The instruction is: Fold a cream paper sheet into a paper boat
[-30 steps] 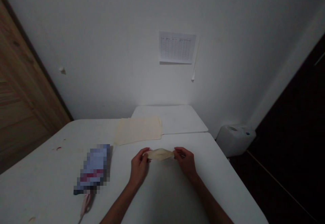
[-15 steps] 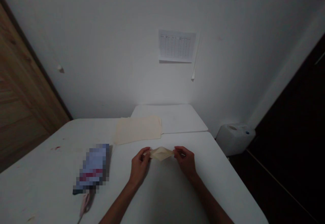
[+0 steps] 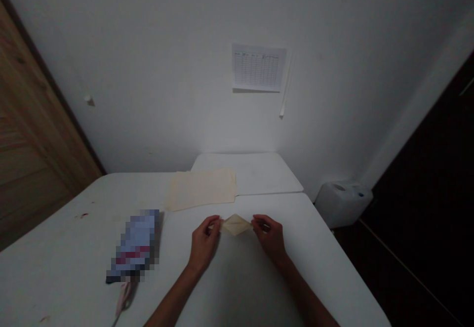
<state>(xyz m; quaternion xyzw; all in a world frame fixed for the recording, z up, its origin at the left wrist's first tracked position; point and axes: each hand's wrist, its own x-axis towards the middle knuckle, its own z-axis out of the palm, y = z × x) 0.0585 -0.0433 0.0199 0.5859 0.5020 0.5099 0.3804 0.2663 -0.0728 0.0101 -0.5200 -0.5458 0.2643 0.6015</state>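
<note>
A small piece of cream paper, folded into a diamond shape, is stretched between my two hands just above the white table. My left hand pinches its left corner between thumb and fingers. At the opposite corner, my right hand pinches it the same way. Beyond my hands, a few flat cream sheets lie on the table, their edges slightly out of line.
The white table meets a second white tabletop at the wall. On the left lies a blurred-out blue item, with a pink-handled thing partly beneath it. A white plastic canister stands beyond the table's right edge.
The folded paper between my hands has flattened into a clearer diamond, and its width has narrowed a little. My right hand has shifted very slightly left.
</note>
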